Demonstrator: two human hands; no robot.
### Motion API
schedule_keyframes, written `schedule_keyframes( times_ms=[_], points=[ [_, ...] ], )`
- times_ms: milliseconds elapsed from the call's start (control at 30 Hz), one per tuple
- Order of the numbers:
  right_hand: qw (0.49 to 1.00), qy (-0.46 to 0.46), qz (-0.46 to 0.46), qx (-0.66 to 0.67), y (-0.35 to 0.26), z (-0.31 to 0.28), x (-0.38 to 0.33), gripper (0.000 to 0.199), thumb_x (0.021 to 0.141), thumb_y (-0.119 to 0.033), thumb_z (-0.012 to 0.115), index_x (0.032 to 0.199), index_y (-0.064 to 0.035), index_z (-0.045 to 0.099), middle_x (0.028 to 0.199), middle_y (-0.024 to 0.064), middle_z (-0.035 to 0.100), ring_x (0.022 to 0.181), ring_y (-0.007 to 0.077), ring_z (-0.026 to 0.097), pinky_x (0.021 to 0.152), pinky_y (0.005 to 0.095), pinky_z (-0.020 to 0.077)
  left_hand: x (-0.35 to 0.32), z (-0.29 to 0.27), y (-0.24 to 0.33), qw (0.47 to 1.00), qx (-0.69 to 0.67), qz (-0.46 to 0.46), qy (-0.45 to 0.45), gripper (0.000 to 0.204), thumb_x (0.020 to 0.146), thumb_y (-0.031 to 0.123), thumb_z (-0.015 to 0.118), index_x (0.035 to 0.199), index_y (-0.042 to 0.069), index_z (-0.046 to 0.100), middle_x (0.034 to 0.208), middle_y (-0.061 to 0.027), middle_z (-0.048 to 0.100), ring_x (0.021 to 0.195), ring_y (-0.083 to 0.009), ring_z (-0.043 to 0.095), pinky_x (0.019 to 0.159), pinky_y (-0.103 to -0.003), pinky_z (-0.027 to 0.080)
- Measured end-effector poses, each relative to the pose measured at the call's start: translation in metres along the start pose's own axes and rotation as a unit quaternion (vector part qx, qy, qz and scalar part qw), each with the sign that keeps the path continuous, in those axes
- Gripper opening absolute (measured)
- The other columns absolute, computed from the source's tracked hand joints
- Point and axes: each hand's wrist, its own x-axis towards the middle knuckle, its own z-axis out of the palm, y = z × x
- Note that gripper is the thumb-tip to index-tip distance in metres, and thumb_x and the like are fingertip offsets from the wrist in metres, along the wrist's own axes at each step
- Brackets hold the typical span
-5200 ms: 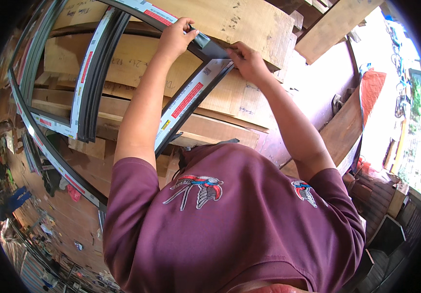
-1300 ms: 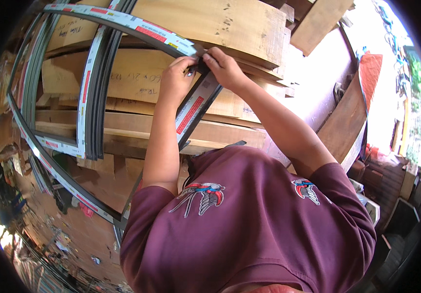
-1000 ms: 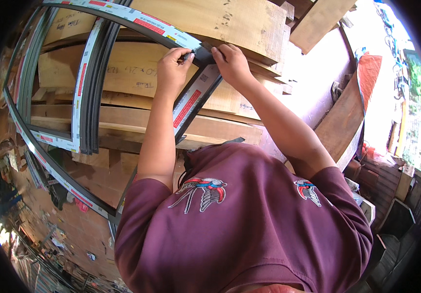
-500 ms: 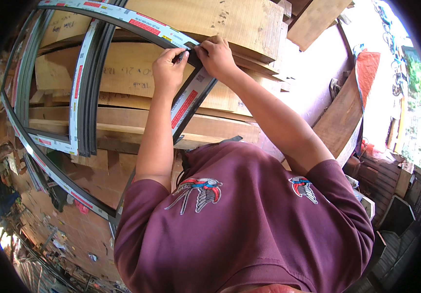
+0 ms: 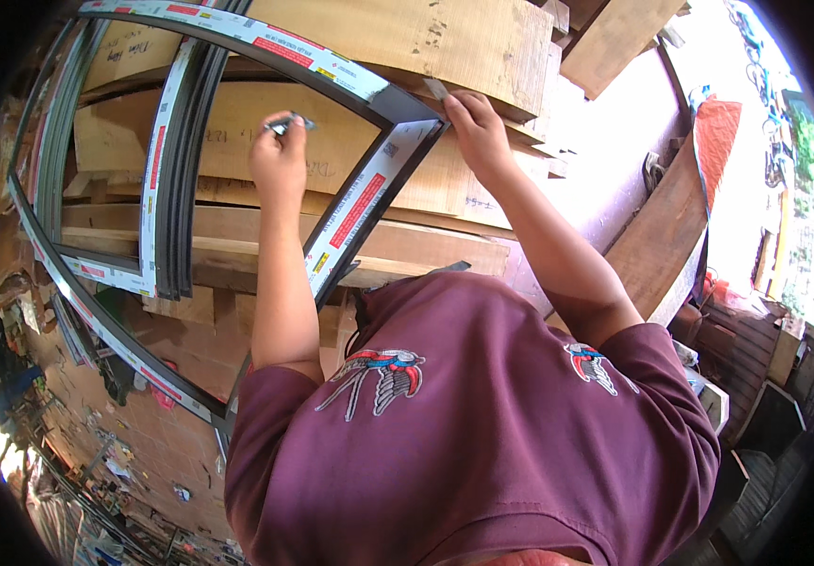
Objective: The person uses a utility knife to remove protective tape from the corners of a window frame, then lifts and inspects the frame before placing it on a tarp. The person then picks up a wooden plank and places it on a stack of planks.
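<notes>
Nearest is the person's maroon shirt (image 5: 482, 406), with two embroidered birds (image 5: 383, 370) in white, red and blue across the chest; the bare forearms reach away from it on both sides. Just ahead of the shirt is the frame (image 5: 358, 217), dark grey with white and red labels along its bars, lying slantwise over a stack of boards (image 5: 284, 127), with one corner close to the left sleeve (image 5: 280, 396) and another out by the right hand (image 5: 476, 127). The left hand (image 5: 280, 156) is raised above the frame's opening, apart from the bars, its fingers curled and pinching a small dark scrap (image 5: 289, 123) with a bluish sheen; whether the scrap is film or something stiffer cannot be told. The right hand is at the outer side of the far corner (image 5: 407, 108), where the surface is plain grey; its thumb and forefinger grasp a small flat pale piece (image 5: 435, 89), and the other fingers are folded in. Whether the thumb touches the frame there is unclear. To the left, a bundle of dark bars (image 5: 181, 179), a white label strip down one side, also lies over the boards. Below and beyond are a reddish floor (image 5: 162, 424) strewn with bits, a brown plank (image 5: 657, 245) leaning at the right, and an orange sheet (image 5: 716, 141) over its upper end. Farthest off, greenery (image 5: 808, 170) shows in glaring light.
</notes>
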Motion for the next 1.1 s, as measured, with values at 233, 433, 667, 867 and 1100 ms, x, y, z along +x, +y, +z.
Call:
schedule_keyframes(
  times_ms=[233, 433, 667, 867, 1100],
  points=[
    [0.996, 0.001, 0.068, -0.049, 0.063, -0.059, -0.065, 0.032, 0.105, -0.027, 0.055, 0.112, 0.003, 0.065, 0.098, 0.0075, 0.064, 0.089, 0.0139, 0.058, 0.082, 0.028, 0.0465, -0.021, 0.038, 0.023, 0.905, 0.269, 0.294, -0.151, 0.03, 0.099, 0.027, 0.062, 0.122, 0.008, 0.061, 0.137, -0.0115, 0.061, 0.127, -0.0296, 0.055, 0.108, -0.046, 0.039],
    [0.981, 0.017, 0.19, -0.019, 0.109, -0.086, -0.138, 0.035, 0.105, -0.03, 0.053, 0.11, 0.0026, 0.067, 0.09, 0.0064, 0.068, 0.083, 0.0131, 0.06, 0.074, 0.0295, 0.0493, -0.013, 0.053, 0.022, 0.864, 0.311, 0.315, -0.239, 0.042, 0.1, 0.035, 0.059, 0.13, 0.008, 0.052, 0.146, -0.0166, 0.054, 0.143, -0.0331, 0.042, 0.118, -0.058, 0.022],
    [0.963, 0.052, 0.263, -0.002, 0.147, -0.1, -0.178, 0.037, 0.104, -0.034, 0.055, 0.102, 0.0009, 0.067, 0.082, 0.0057, 0.065, 0.078, 0.0136, 0.059, 0.072, 0.0305, 0.0483, -0.009, 0.041, 0.038, 0.894, 0.207, 0.222, -0.329, 0.048, 0.096, 0.037, 0.065, 0.127, 0.004, 0.049, 0.145, -0.019, 0.052, 0.141, -0.0377, 0.043, 0.115, -0.053, 0.033],
    [0.971, 0.048, 0.235, 0.016, 0.14, -0.098, -0.161, 0.035, 0.105, -0.03, 0.054, 0.101, 0.0009, 0.069, 0.083, 0.0045, 0.067, 0.077, 0.0122, 0.062, 0.069, 0.0283, 0.0478, 0.002, 0.073, 0.018, 0.839, 0.297, 0.388, -0.24, 0.079, 0.093, 0.037, 0.07, 0.152, 0.008, 0.025, 0.132, -0.0185, 0.056, 0.133, -0.0388, 0.049, 0.115, -0.052, 0.034],
    [0.977, 0.058, 0.204, 0.011, 0.13, -0.1, -0.15, 0.036, 0.105, -0.031, 0.054, 0.098, 0.0009, 0.069, 0.081, 0.0053, 0.067, 0.076, 0.0122, 0.062, 0.068, 0.0283, 0.048, -0.039, 0.089, 0.052, 0.873, 0.139, 0.213, -0.417, 0.065, 0.092, 0.046, 0.068, 0.135, 0.005, 0.041, 0.139, -0.0206, 0.055, 0.13, -0.0396, 0.052, 0.108, -0.046, 0.045]
  ],
)
